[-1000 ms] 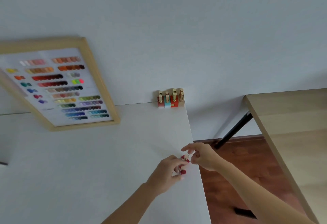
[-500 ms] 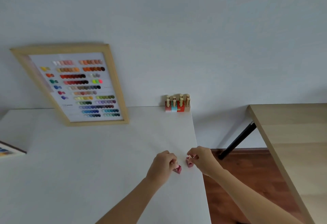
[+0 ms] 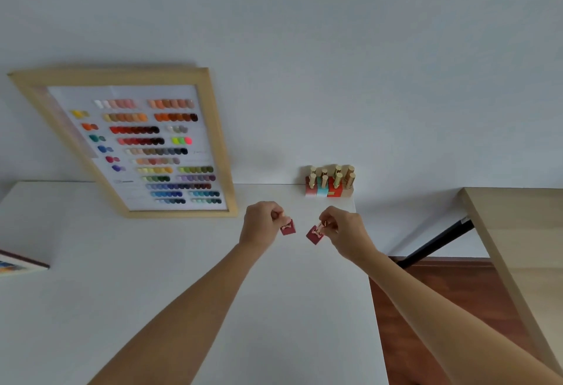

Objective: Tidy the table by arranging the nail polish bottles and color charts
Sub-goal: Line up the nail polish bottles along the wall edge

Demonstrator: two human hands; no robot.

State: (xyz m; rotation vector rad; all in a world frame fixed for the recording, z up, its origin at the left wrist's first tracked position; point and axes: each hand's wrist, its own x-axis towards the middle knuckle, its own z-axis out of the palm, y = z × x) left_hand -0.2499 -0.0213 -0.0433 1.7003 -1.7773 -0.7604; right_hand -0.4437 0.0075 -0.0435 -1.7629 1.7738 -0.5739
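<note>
Above the white table [image 3: 152, 278] my left hand [image 3: 262, 223] holds a dark red nail polish bottle [image 3: 288, 228] by its cap. My right hand [image 3: 344, 229] holds a second dark red nail polish bottle [image 3: 314, 235] the same way, tilted. The two bottles hang a little apart, off the tabletop. A cluster of several gold-capped nail polish bottles [image 3: 329, 182] stands at the table's far right corner against the wall. A wood-framed color chart [image 3: 143, 147] leans on the wall at the back left.
Another color chart [image 3: 18, 264] pokes in at the left edge. The table's right edge [image 3: 370, 278] runs just beyond my right hand, with brown floor [image 3: 426, 308] below. A light wooden table [image 3: 524, 247] with a black leg [image 3: 438, 243] stands to the right.
Both hands have lifted the two red bottles off the tabletop near the right edge and carried them toward the back of the table. The bottles are now farther apart.
</note>
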